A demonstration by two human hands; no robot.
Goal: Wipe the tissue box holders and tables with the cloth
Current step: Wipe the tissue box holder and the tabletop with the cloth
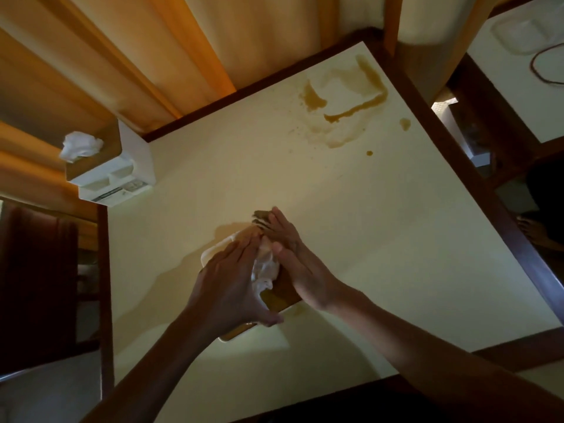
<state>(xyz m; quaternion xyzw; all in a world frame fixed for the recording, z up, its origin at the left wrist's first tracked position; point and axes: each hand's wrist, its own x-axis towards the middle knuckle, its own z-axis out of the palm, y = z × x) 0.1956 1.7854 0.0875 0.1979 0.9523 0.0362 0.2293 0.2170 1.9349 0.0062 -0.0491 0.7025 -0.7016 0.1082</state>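
Currently, head view: one cream counter (381, 239) seen from above, with both hands working at its middle.
Left hand (232, 279): fingers spread, thumb hooked round the near edge of a tissue box holder (282, 293) that lies on the counter, steadying it.
Right hand (293, 254): fingers straight and together, pressing a dark cloth (262, 215) against the holder's far end; only a corner of the cloth shows.
White tissue (265, 267): bunched between the two hands on the holder's brown top.
Second holder (116, 175): white, at the counter's far left corner, tissue sticking up, untouched.
Brown spill (345, 108): wet outline and drops near the far right corner, not yet wiped.
Progress: early, by my reading; one holder under way, the other holder, this counter and the neighbouring counter (506, 96) left.
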